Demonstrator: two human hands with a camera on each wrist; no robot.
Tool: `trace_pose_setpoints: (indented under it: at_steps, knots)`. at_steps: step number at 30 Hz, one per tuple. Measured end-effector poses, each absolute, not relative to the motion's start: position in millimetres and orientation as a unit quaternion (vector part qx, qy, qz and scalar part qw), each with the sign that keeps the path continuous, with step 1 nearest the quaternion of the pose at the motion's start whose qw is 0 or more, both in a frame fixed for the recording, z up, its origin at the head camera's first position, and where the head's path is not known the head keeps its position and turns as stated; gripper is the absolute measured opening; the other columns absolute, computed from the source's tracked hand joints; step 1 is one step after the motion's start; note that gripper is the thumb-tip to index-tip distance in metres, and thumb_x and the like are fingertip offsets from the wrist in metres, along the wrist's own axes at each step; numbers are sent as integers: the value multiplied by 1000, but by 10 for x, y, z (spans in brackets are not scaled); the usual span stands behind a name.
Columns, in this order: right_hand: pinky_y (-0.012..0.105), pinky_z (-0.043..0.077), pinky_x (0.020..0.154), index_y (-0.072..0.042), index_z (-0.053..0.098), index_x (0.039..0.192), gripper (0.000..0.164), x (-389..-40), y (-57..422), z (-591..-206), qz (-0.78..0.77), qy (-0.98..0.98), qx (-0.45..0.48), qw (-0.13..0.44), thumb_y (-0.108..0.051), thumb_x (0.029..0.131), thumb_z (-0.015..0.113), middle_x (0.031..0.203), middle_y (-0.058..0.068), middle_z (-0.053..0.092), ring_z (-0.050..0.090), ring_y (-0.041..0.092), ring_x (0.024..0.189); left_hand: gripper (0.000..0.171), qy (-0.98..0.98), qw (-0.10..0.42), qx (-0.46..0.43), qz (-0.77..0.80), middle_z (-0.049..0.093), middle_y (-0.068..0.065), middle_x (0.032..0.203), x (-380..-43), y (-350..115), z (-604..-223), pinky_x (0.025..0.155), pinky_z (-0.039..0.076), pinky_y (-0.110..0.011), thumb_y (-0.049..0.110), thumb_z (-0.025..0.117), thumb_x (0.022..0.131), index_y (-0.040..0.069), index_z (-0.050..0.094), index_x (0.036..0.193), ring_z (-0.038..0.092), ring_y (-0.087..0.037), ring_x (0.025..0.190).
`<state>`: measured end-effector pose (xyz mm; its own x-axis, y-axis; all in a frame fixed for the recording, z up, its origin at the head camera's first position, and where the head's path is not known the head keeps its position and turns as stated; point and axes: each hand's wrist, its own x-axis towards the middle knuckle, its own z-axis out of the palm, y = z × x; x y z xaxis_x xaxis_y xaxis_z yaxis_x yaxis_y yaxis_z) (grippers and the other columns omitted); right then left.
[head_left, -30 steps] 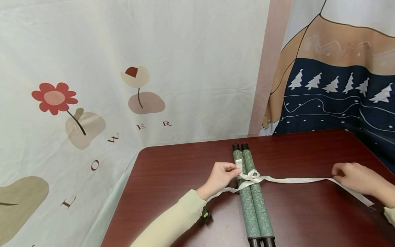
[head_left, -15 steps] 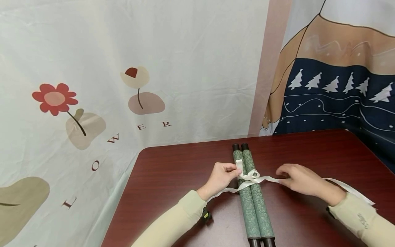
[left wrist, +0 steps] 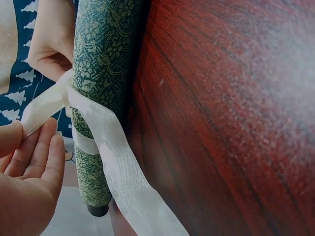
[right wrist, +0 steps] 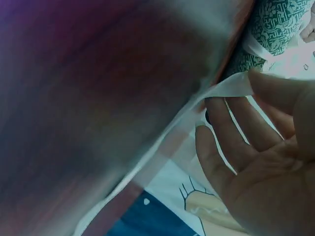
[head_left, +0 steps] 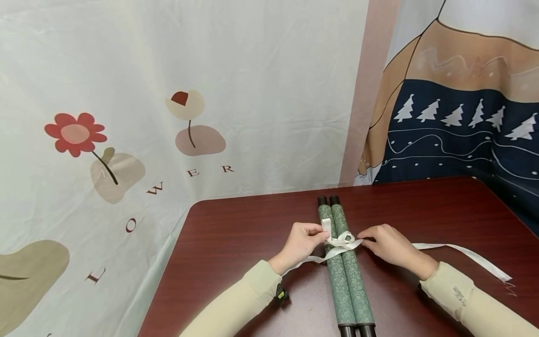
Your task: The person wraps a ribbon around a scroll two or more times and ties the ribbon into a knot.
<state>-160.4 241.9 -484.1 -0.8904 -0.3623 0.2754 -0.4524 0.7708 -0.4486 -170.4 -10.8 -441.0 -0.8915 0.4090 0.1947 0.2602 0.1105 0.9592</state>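
A scroll [head_left: 346, 285], rolled into two green patterned rolls with dark end knobs, lies lengthwise on the table. White ribbon [left wrist: 125, 167] wraps round its middle, with a small loop at the crossing. My left hand [head_left: 296, 244] pinches a folded, upright loop of the ribbon between thumb and fingers at the scroll's left side. On the other side, my right hand [head_left: 391, 245] pinches the ribbon close to the crossing, thumb against the fingers in the right wrist view. One ribbon tail passes under the left forearm, where its end is hidden.
The dark red table [head_left: 236, 224] has rounded far corners. A long ribbon tail [head_left: 471, 255] trails past the right wrist to a frayed end. Behind the table hangs a printed curtain [head_left: 273, 93] with flowers, and a navy tree-patterned cloth [head_left: 455, 140] is at the right.
My right hand has moved left along the ribbon from far right to beside the scroll and now pinches it there. The left hand and the scroll have stayed in place.
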Motion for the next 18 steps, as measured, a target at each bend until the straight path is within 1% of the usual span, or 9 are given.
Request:
trace_pose_setpoints:
  at_steps: [2,4,6,8,12,13,15,17,18]
  knots:
    - [39,55,68,-14,75,90,16,-1610,2415,-4834,280,-934,203,89,-4,78,70,87,0,72,62,12,81,12,740,59,226,631,69,-25,83,-1700,-108,-4404,67,55,-43,-3,64,83,-13,68,89,59,-9,70]
    - [38,54,67,-14,75,90,17,-1613,2412,-4834,300,-931,186,95,-3,79,70,86,1,72,61,11,79,13,735,60,226,636,69,-26,83,-1695,-107,-4402,69,52,-56,-3,64,83,-14,68,89,59,-10,70]
    - [37,53,65,-13,75,91,17,-1616,2410,-4838,319,-927,167,103,-2,79,69,86,4,72,60,10,77,12,733,62,226,639,68,-27,83,-1693,-107,-4405,70,49,-62,-3,64,83,-13,68,89,59,-11,70]
    - [34,51,60,-10,75,94,18,-1615,2411,-4840,341,-921,151,107,-1,79,68,90,9,72,57,10,69,12,733,60,228,638,68,-27,83,-1697,-106,-4416,70,48,-63,-3,64,83,-13,68,88,60,-11,70]
    - [25,42,48,-6,74,97,21,-1610,2411,-4841,378,-911,124,107,0,80,66,95,16,70,43,7,52,10,738,56,233,631,69,-24,82,-1741,-103,-4502,67,51,-59,-3,65,83,-10,69,88,60,-10,69]
    - [24,38,45,-5,74,98,21,-1608,2409,-4838,388,-908,117,101,1,80,64,96,17,70,38,7,48,10,741,54,233,627,70,-23,81,-1759,-102,-4539,66,53,-54,-2,66,83,-9,70,87,60,-9,68]
    - [23,36,45,-4,74,97,22,-1605,2402,-4832,401,-905,104,93,2,80,62,97,17,70,37,7,48,10,750,51,231,617,71,-19,81,-1795,-98,-4616,63,56,-42,1,67,83,-6,71,87,59,-7,68]
    - [23,36,45,-4,73,97,22,-1601,2395,-4825,414,-902,88,81,2,79,60,97,16,69,39,9,49,9,765,46,230,600,72,-14,80,-1815,-96,-4680,62,54,-30,5,68,83,-2,73,88,59,-4,68]
    - [23,37,47,-3,73,97,23,-1598,2392,-4820,419,-901,81,75,2,80,59,97,15,69,42,10,53,10,773,43,231,590,72,-11,81,-1809,-94,-4688,62,53,-24,7,68,83,1,74,88,60,-3,69]
